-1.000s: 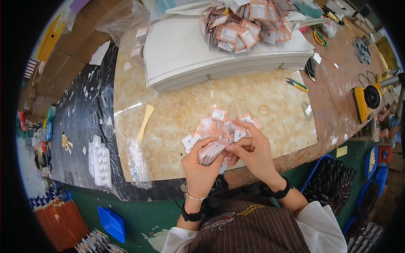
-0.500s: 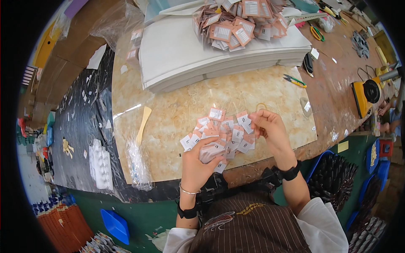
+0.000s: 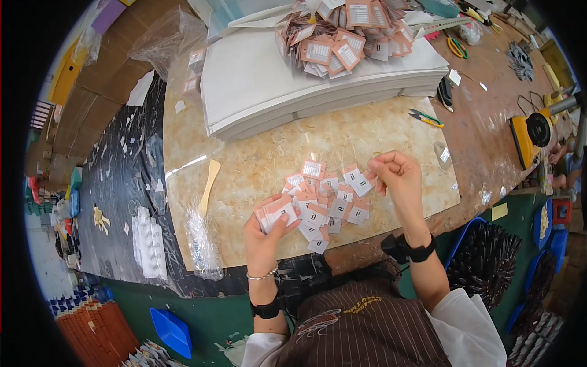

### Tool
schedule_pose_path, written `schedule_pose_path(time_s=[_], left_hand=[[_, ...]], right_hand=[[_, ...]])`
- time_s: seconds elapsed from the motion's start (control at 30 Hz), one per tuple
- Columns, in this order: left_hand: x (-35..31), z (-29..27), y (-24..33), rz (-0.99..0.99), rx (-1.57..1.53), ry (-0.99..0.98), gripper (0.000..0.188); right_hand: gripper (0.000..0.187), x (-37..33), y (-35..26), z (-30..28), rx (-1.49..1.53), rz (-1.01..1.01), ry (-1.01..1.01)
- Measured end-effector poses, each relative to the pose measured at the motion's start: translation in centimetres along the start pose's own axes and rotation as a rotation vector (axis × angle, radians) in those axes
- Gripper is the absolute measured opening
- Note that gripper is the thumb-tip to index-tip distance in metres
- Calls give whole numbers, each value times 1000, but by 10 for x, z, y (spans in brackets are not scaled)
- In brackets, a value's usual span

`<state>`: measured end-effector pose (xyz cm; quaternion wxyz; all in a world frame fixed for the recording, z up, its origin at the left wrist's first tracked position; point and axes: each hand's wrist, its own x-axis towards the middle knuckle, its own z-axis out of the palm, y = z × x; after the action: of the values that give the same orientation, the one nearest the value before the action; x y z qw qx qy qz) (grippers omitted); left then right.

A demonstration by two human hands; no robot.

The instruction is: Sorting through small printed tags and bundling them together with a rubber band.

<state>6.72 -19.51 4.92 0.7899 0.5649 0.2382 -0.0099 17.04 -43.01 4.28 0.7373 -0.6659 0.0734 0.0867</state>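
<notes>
Left hand (image 3: 263, 241) clamped on a small stack of pink-and-white rectangular card tags (image 3: 275, 212), thumb across the top face, fingers wrapped under and round the far side; probably gripped that way to keep the edges together, though the top ones fan a bit. Stack sits over the near part of the beige marbled board (image 3: 257, 162), just left of the loose pile of pink-and-white card tags (image 3: 315, 215). Right hand (image 3: 375, 170): thumb and index drawn close together at the corner of an outlying pink-and-white card tag (image 3: 361, 184) on the pile's right side; can't tell if it's pinched or only beside the fingertips. Pile lies between both hands, likely so either reaches it easily. Bigger heap of pink-and-white tags (image 3: 347, 54) is parked on the thick stack of white sheets (image 3: 244, 82) at the back, presumably to leave working room in front. Green-and-yellow snips (image 3: 426, 118) lie well right, out of the way on the board. Looks: flat, thin, squarish-to-oblong, pink band at one end, white panel with small dark print; one at the pile's top shows a white lined label on pink. Loose ones overlap at random angles, mostly printed face up.
</notes>
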Motion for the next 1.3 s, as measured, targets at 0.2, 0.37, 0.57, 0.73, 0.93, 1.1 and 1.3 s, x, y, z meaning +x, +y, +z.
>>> schedule_pose_path(time_s=[0.2,0.37,0.57,0.73,0.93,1.1,1.3], left_hand=[[-10,30,0,80,-21,-54,37],[-17,39,0,186,25,16,35],[-19,41,-4,262,63,124,33],[-22,46,1,246,32,144,34],[-21,44,-3,299,84,172,35],[-20,48,-3,293,61,173,33],[-24,55,0,324,136,210,30]], right_hand=[[7,-53,-17,36,65,159,-392],[10,-65,-9,50,8,82,-400],[8,-69,-8,53,-20,58,-356],[8,-69,-8,53,-76,33,-298],[9,-69,-9,56,-93,-7,-302],[9,-68,-10,55,-105,-17,-295],[7,-65,-8,55,-102,-25,-289]])
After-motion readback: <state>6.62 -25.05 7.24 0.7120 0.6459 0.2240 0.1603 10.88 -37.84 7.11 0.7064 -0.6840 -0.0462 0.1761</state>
